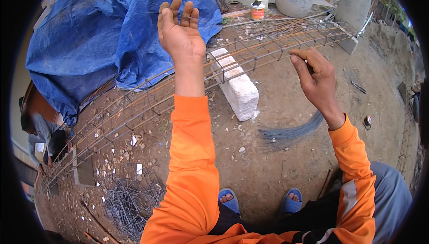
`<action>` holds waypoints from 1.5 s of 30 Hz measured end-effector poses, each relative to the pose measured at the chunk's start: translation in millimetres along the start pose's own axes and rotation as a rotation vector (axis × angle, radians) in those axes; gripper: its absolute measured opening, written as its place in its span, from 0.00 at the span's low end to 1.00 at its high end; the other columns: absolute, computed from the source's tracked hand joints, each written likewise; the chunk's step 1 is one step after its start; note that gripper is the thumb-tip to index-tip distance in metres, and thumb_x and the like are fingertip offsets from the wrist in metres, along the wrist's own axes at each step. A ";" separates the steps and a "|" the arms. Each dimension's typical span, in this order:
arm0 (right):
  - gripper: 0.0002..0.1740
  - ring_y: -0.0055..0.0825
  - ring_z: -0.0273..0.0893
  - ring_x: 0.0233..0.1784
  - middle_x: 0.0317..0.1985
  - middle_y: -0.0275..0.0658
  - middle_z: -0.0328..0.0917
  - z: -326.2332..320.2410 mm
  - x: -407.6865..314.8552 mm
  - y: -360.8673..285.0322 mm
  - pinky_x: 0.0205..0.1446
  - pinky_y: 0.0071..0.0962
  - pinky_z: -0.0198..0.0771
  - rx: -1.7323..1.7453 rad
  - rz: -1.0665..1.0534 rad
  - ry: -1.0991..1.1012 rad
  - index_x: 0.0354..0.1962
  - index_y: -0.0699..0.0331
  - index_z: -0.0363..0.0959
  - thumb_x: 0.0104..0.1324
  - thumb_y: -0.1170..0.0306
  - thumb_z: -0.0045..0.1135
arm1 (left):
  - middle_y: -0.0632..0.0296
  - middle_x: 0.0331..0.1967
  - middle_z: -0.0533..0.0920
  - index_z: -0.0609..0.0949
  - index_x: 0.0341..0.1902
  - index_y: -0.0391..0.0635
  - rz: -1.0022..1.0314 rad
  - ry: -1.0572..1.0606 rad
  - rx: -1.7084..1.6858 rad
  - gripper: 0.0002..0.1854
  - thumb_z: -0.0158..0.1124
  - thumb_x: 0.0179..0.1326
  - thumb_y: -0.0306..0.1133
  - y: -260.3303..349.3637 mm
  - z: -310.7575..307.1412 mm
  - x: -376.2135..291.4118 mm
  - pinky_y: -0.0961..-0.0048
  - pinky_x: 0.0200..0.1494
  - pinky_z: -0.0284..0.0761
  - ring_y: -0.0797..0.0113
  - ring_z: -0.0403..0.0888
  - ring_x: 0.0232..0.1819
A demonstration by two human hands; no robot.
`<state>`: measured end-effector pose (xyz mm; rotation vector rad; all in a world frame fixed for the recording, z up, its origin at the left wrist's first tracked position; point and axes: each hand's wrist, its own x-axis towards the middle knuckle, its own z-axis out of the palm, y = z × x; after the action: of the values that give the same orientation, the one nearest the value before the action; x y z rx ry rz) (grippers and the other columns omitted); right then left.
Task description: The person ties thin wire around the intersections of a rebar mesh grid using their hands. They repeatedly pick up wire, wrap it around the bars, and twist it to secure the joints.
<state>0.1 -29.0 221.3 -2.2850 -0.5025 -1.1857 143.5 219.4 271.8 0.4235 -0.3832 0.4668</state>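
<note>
My left hand [182, 32] is raised in front of the blue tarpaulin, palm towards me, with thin tie wire [145, 12] pinched between thumb and forefinger. The strands fan out to its left, and one runs faintly to the right. Beside the near bars of a rebar cage [234, 75], my right hand [315, 71] has thumb and forefinger pinched together at what looks like the same fine wire, hard to make out there. The long cage of rusty bars and square stirrups crosses from lower left to upper right. A white block [236, 89] supports its middle.
A wire bundle [291, 131], pliers [358, 87] and a tape measure [367, 121] lie on the dirt. Loose stirrups [129, 203] are heaped at lower left. A co-worker [47, 135] crouches at the cage's left end. A blue tarpaulin [90, 36] and a bucket [258, 11] stand beyond.
</note>
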 end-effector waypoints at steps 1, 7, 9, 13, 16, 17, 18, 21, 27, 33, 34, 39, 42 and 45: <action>0.07 0.21 0.66 0.25 0.25 0.35 0.72 1.0 -1.8 3.3 0.29 0.23 0.61 -0.033 -0.002 -0.010 0.41 0.67 0.80 0.67 0.73 0.59 | 0.56 0.44 0.81 0.71 0.56 0.44 0.005 -0.010 0.047 0.12 0.49 0.74 0.34 0.3 1.1 -2.4 0.64 0.43 0.83 0.62 0.83 0.40; 0.07 0.22 0.65 0.24 0.24 0.37 0.72 -2.0 5.2 -17.2 0.28 0.23 0.60 -0.192 -0.110 -0.142 0.38 0.68 0.78 0.67 0.73 0.58 | 0.58 0.42 0.81 0.74 0.51 0.44 -0.036 -0.024 0.037 0.10 0.48 0.74 0.34 -2.9 -5.8 3.7 0.67 0.42 0.83 0.64 0.81 0.39; 0.06 0.35 0.70 0.26 0.27 0.41 0.74 -9.1 6.7 -29.9 0.31 0.31 0.65 0.138 -0.106 -0.500 0.37 0.67 0.77 0.67 0.72 0.56 | 0.60 0.40 0.81 0.75 0.47 0.45 -0.070 -0.025 -0.023 0.09 0.47 0.74 0.33 -5.0 -12.2 9.6 0.66 0.48 0.82 0.66 0.80 0.41; 0.07 0.45 0.72 0.27 0.28 0.46 0.75 -20.5 6.6 -33.2 0.33 0.36 0.67 0.459 0.041 -0.366 0.38 0.68 0.75 0.68 0.72 0.53 | 0.61 0.33 0.80 0.75 0.46 0.44 -0.183 -0.061 -0.263 0.08 0.46 0.74 0.32 5.4 -21.6 18.2 0.67 0.47 0.82 0.69 0.80 0.36; 0.08 0.50 0.71 0.28 0.27 0.49 0.74 -9.6 13.7 -16.1 0.33 0.38 0.67 0.189 0.245 -0.022 0.38 0.68 0.74 0.70 0.70 0.52 | 0.63 0.28 0.78 0.74 0.45 0.44 -0.165 -0.054 -0.298 0.08 0.46 0.74 0.31 5.7 -18.6 13.2 0.71 0.42 0.81 0.69 0.78 0.31; 0.08 0.51 0.70 0.28 0.27 0.49 0.74 -3.3 16.4 -10.6 0.33 0.39 0.66 0.049 0.181 -0.059 0.37 0.68 0.73 0.70 0.70 0.51 | 0.64 0.27 0.77 0.74 0.44 0.44 -0.153 -0.011 -0.293 0.08 0.46 0.74 0.31 3.4 -16.1 11.5 0.72 0.39 0.80 0.70 0.77 0.29; 0.08 0.52 0.70 0.28 0.26 0.50 0.73 0.5 16.5 -8.0 0.33 0.40 0.66 -0.079 0.092 -0.133 0.37 0.68 0.73 0.71 0.70 0.51 | 0.64 0.26 0.76 0.74 0.44 0.44 -0.134 -0.043 -0.298 0.07 0.45 0.74 0.31 2.2 -14.4 10.9 0.74 0.36 0.79 0.71 0.75 0.27; 0.08 0.53 0.71 0.29 0.26 0.49 0.73 5.9 9.9 -12.8 0.33 0.41 0.66 -0.020 -0.013 -0.549 0.37 0.67 0.72 0.71 0.69 0.51 | 0.66 0.23 0.71 0.73 0.41 0.45 -0.156 -0.065 -0.358 0.08 0.44 0.74 0.30 5.8 -16.5 16.4 0.78 0.24 0.69 0.73 0.66 0.20; 0.08 0.48 0.74 0.30 0.28 0.46 0.75 -0.8 -6.9 -34.5 0.32 0.38 0.67 0.270 -0.087 -0.329 0.39 0.64 0.74 0.71 0.68 0.51 | 0.70 0.22 0.71 0.72 0.38 0.50 -0.154 -0.055 -0.280 0.09 0.42 0.75 0.33 45.5 -46.4 39.8 0.78 0.17 0.57 0.78 0.59 0.16; 0.07 0.47 0.78 0.31 0.29 0.45 0.76 22.1 12.0 -7.8 0.32 0.40 0.70 -0.311 -0.021 -0.233 0.38 0.60 0.76 0.70 0.68 0.50 | 0.68 0.22 0.71 0.72 0.39 0.49 -0.130 -0.125 -0.289 0.08 0.42 0.75 0.33 37.2 -36.6 35.0 0.73 0.23 0.63 0.72 0.63 0.19; 0.07 0.47 0.78 0.31 0.29 0.44 0.76 20.3 9.8 -10.6 0.32 0.42 0.70 -0.304 -0.032 -0.365 0.37 0.60 0.76 0.70 0.69 0.50 | 0.68 0.22 0.70 0.71 0.39 0.49 -0.121 -0.117 -0.275 0.08 0.42 0.74 0.33 37.2 -36.2 34.9 0.73 0.23 0.63 0.72 0.63 0.19; 0.09 0.44 0.73 0.25 0.25 0.41 0.74 -4.7 -1.5 -39.7 0.30 0.37 0.69 0.369 -0.242 -0.538 0.36 0.65 0.76 0.70 0.68 0.52 | 0.70 0.23 0.71 0.72 0.40 0.51 -0.113 -0.160 -0.159 0.08 0.42 0.75 0.34 45.9 -50.6 37.0 0.73 0.25 0.65 0.73 0.65 0.21; 0.10 0.41 0.73 0.26 0.27 0.41 0.76 -3.2 14.4 -30.3 0.31 0.34 0.69 0.103 -0.112 0.050 0.36 0.67 0.77 0.70 0.67 0.53 | 0.68 0.23 0.70 0.71 0.40 0.49 -0.121 -0.127 -0.171 0.09 0.42 0.75 0.34 37.2 -56.8 35.8 0.73 0.27 0.67 0.72 0.66 0.22; 0.11 0.43 0.78 0.30 0.29 0.46 0.79 4.7 24.0 -8.5 0.32 0.37 0.72 -0.261 -0.045 0.003 0.36 0.67 0.77 0.69 0.67 0.52 | 0.64 0.23 0.71 0.71 0.40 0.45 -0.122 -0.135 -0.252 0.10 0.41 0.75 0.33 23.8 -59.1 43.3 0.71 0.31 0.72 0.70 0.69 0.23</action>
<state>11.7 -17.3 241.2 -2.5007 -0.4208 -1.3448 182.4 281.6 248.3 0.2318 -0.5368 0.2676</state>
